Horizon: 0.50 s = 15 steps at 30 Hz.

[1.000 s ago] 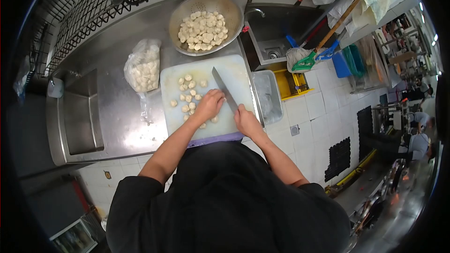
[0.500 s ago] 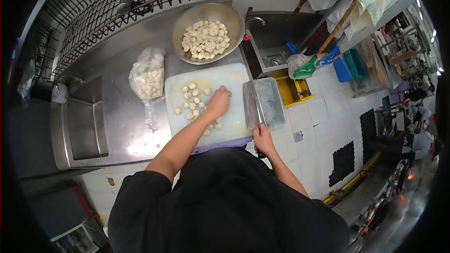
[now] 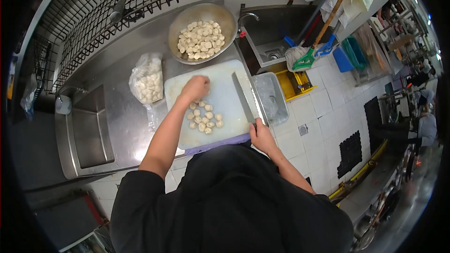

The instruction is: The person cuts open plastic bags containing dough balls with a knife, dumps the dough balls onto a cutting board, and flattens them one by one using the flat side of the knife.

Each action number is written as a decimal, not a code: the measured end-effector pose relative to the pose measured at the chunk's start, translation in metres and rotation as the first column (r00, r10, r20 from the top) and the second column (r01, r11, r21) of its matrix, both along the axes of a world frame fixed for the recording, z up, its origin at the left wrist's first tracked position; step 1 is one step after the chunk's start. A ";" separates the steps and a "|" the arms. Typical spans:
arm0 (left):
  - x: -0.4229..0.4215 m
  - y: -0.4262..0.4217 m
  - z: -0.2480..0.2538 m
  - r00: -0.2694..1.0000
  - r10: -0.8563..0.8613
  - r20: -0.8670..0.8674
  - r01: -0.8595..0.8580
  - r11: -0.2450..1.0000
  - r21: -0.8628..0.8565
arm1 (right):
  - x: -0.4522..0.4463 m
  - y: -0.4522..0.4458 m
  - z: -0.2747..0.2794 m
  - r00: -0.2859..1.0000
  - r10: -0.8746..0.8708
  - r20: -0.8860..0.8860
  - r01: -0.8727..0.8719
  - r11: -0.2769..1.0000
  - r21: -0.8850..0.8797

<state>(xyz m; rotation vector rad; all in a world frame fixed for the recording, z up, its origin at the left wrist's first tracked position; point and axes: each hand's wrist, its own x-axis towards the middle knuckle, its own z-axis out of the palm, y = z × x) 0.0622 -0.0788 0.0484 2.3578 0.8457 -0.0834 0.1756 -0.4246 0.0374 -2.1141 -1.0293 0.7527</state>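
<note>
On the white cutting board point(image 3: 227, 126) lies a loose group of pale meatballs point(image 3: 202, 121), several of them touching. My left hand point(image 3: 196, 87) is over the board's upper left part, just above the group, with its fingers curled downward; whatever is under them is hidden. My right hand point(image 3: 263, 138) is wrapped around the handle of a large knife point(image 3: 247, 97) at the board's right side. Its broad blade points away from me over the right edge of the board. A steel colander point(image 3: 226, 18) beyond the board holds many pale pieces point(image 3: 201, 40).
Left of the board, a clear plastic bag point(image 3: 147, 82) of meatballs rests on the steel counter point(image 3: 126, 117). A clear plastic tub point(image 3: 272, 98) stands to the right. Sinks point(image 3: 91, 126) lie at the far left and back right. A mop point(image 3: 300, 58) stands by a yellow bucket point(image 3: 293, 84).
My left hand has moved left and away from me, over where several meatballs lay. The knife has shifted slightly left, its blade now more over the board. The view has turned slightly.
</note>
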 end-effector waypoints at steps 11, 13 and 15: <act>-0.025 -0.071 -0.047 0.875 0.011 0.484 0.027 0.997 -0.073 | -0.013 0.028 0.034 0.985 0.161 0.063 -0.149 0.976 -0.160; -0.025 -0.073 -0.050 0.875 0.014 0.484 0.021 0.998 -0.066 | -0.014 0.029 0.041 0.977 0.192 0.091 -0.176 0.972 -0.158; -0.027 -0.071 -0.050 0.853 -0.003 0.522 0.041 0.997 -0.061 | -0.016 0.035 0.044 0.976 0.214 0.048 -0.200 0.958 -0.204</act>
